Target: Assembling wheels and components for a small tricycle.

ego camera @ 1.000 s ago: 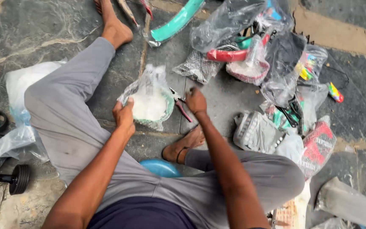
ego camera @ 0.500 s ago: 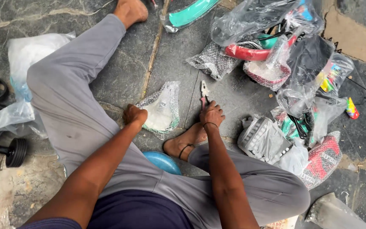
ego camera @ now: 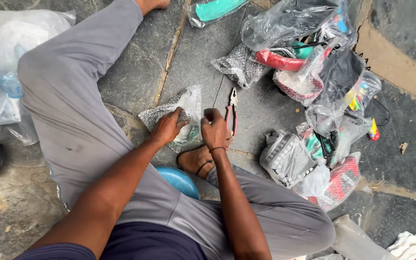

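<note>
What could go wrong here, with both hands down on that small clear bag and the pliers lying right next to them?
1. The pliers lie loose on the stone floor beside the right hand and near the bare foot; a careless reach could possibly knock them onto it.
2. The left hand presses the small clear bag; the thin plastic might tear and spill its contents.
3. The heap of bagged parts sits close by; small pieces could get lost in it.

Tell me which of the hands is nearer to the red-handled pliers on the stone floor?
The right hand. It sits just beside the pliers, its fingers almost at the handles. The left hand rests farther away, on the clear plastic bag.
</note>
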